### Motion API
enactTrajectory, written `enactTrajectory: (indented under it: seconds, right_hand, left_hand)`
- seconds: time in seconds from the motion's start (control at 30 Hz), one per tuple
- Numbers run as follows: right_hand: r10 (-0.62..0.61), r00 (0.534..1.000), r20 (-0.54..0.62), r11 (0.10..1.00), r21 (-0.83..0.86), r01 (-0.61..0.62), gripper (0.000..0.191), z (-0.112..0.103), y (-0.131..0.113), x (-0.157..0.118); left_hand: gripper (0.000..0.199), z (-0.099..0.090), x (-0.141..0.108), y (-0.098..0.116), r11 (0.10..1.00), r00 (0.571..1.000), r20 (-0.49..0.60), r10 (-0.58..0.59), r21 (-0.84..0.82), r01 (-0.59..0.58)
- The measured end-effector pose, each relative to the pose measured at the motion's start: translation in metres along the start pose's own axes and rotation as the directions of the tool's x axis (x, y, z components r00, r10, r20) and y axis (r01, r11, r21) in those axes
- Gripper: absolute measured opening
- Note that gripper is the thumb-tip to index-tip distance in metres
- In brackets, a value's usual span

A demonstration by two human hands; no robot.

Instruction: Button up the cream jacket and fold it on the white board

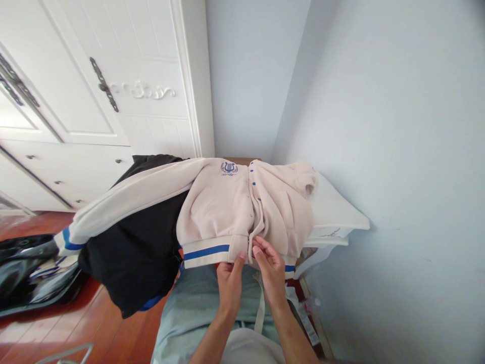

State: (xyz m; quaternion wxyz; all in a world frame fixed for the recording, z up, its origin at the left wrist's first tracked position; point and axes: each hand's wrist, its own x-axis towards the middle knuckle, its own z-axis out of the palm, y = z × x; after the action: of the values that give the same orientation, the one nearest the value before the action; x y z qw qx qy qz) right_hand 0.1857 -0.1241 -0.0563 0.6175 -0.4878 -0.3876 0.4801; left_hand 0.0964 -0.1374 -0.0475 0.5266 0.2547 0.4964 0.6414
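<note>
the person's left hand point(230, 283) and right hand point(271, 270) meet at the near hem of a cream jacket point(242, 207), each pinching one side of the front opening between thumb and fingertips, closed on the fabric. just left of the pinch runs the hem's blue stripe point(206, 251). beyond the hands, a row of blue snaps point(253, 183) climbs the placket to a blue crest point(229, 168). the jacket lies spread over a white bedside table point(337, 210), whose bare top shows right of the grip. left of the grip, one sleeve point(129, 199) stretches across a black garment point(138, 242). farthest left stands a white wardrobe point(94, 91).
</note>
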Motion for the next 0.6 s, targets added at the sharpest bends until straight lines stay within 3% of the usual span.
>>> enactTrajectory:
  seconds: [0.17,0.37,0.5,0.6]
  right_hand:
    - [0.016,1.0,-0.01,1.0,-0.015,-0.016,0.086,0.001,0.002,0.006]
    - [-0.048,0.998,-0.049,0.988,-0.151,0.04,0.087,0.006,0.006,0.009]
    - [-0.096,0.992,-0.079,0.969,-0.235,0.075,0.079,0.007,0.008,0.013]
    - [-0.222,0.97,-0.098,0.923,-0.341,0.177,0.067,0.007,0.011,0.013]
  left_hand:
    - [0.051,-0.001,-0.002,-0.007,0.985,0.992,0.118,-0.051,-0.158,0.07]
    - [0.052,-0.002,-0.005,-0.009,0.927,0.991,0.107,-0.081,-0.359,0.114]
    - [0.045,-0.003,-0.006,-0.005,0.909,0.983,0.166,-0.082,-0.391,0.142]
    - [0.049,-0.009,-0.009,-0.005,0.928,0.98,0.162,-0.114,-0.334,0.164]
